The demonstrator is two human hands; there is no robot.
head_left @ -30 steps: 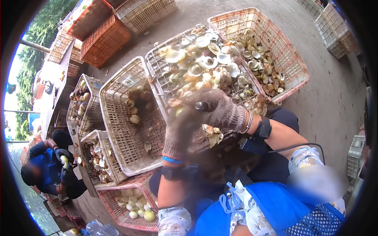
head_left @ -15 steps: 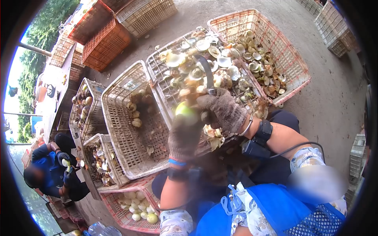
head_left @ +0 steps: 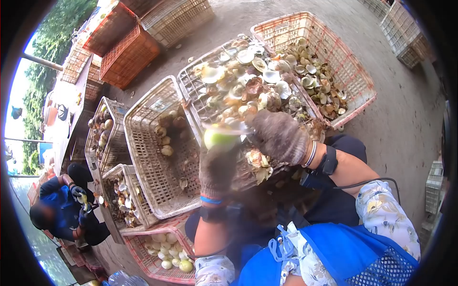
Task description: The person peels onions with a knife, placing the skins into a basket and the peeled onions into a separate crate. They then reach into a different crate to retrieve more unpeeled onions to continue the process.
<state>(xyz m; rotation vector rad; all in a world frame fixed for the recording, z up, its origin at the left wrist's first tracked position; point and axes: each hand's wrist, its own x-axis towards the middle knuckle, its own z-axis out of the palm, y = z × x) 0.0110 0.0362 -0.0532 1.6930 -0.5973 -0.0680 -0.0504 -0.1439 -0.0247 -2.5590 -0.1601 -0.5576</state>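
Observation:
My left hand (head_left: pixel 215 171), in a dirty knit glove, is closed around a pale green peeled onion (head_left: pixel 218 139). Close by on the right, my gloved right hand (head_left: pixel 280 136) is closed on a curved knife. Its blade (head_left: pixel 229 130) is smeared by motion and lies across the top of the onion; the handle is hidden in the glove. Both hands are over the near edge of a crate (head_left: pixel 192 112) heaped with cut onion ends and skins (head_left: pixel 254 86). Some papery peel (head_left: pixel 257 164) hangs at that edge, below my right hand.
Left of the heap stands a deep crate (head_left: pixel 143 159) with a few unpeeled onions. A red-edged crate (head_left: pixel 350 52) of scraps is at the right. Peeled onions (head_left: pixel 164 248) fill a crate at lower left. A co-worker in blue (head_left: pixel 59 205) sits at far left. Stacked crates (head_left: pixel 129 52) stand behind.
The knife blade has swung down from pointing up and away to lying across the onion. My right hand has shifted slightly right and turned; my left hand has moved slightly left.

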